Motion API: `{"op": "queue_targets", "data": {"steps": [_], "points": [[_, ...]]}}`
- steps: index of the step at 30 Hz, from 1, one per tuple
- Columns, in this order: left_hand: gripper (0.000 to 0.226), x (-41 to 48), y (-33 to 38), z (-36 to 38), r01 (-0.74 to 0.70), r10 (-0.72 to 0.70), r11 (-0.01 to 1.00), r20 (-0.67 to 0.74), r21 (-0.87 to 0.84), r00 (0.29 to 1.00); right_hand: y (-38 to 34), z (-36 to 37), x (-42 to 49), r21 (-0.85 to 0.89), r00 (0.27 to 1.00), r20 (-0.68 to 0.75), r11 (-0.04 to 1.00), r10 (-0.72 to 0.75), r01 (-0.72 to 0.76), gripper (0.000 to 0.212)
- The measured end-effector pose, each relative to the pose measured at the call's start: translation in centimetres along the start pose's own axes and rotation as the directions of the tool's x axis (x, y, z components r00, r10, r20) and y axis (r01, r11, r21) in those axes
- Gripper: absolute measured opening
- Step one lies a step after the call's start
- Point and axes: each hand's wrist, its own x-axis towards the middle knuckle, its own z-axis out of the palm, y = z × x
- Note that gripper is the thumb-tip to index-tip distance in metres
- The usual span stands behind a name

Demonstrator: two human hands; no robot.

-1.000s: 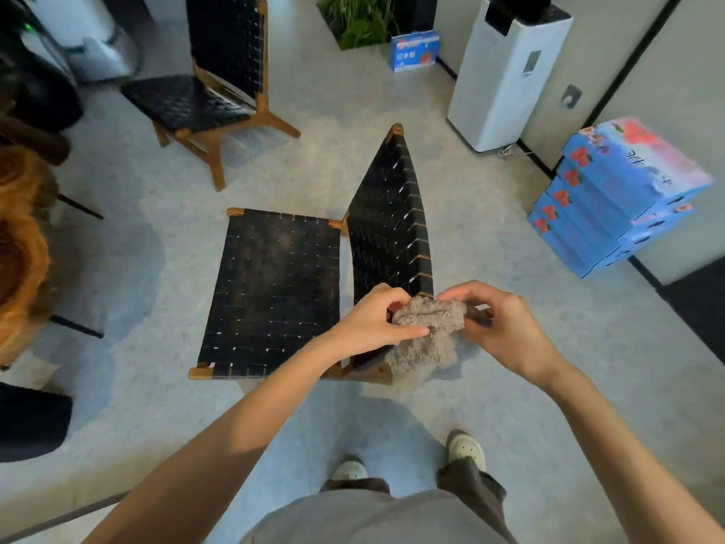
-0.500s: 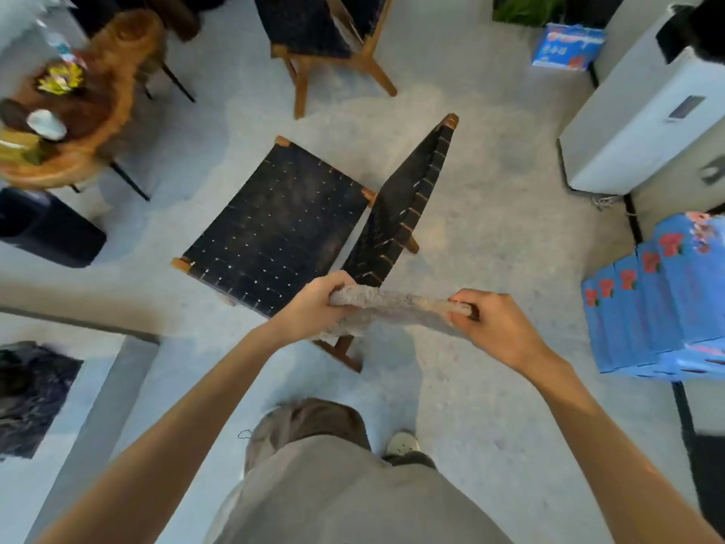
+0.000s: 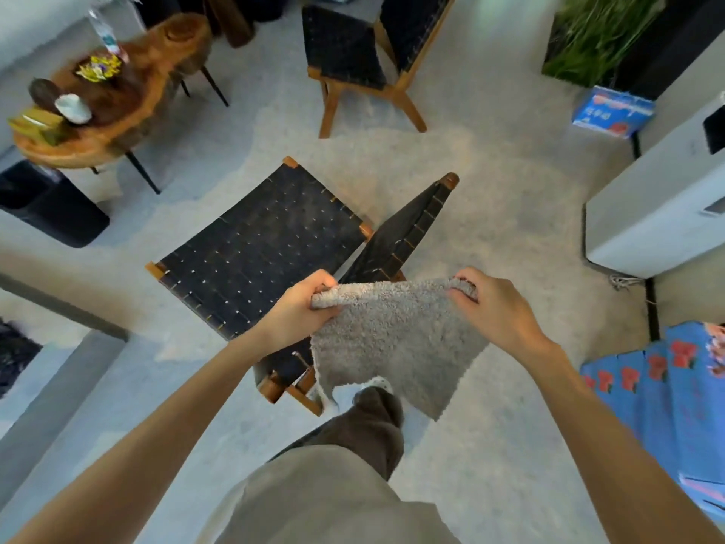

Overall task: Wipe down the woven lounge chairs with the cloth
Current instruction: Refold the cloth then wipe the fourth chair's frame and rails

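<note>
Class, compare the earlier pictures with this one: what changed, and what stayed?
The cloth, bunched a second ago, was pulled apart and now hangs spread open between the left hand and right hand. Both still grip its top edge; the woven chair has not moved.

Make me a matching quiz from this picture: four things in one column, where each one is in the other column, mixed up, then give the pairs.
Things:
1. cloth
2. wooden table
3. blue boxes
4. far woven chair

Places:
A. stacked at the right edge
B. top centre, beyond the near woven chair
C. held spread between left hand and right hand
D. upper left, with small items on it

Pairs: 1-C, 2-D, 3-A, 4-B
</note>
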Motion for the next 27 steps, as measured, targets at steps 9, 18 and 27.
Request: {"op": "queue_targets", "data": {"steps": [9,18,27], "points": [[0.018,17.0,3.2,2.8,0.089,-0.088,0.994,-0.016,0.062,0.996,8.5,-5.2,15.5,-0.043,1.000,0.027,0.999,-0.005,0.006,0.023],[0.023,27.7,5.2,3.4,0.255,-0.254,0.967,-0.187,-0.018,0.949,12.0,-9.1,30.8,-0.077,0.989,0.048,0.987,-0.140,0.143,0.026],[0.026,34.6,6.7,5.9,0.441,-0.455,0.887,-0.422,-0.137,0.784,12.7,-8.6,46.2,-0.094,0.914,0.106,0.911,-0.393,0.402,0.025]]}}
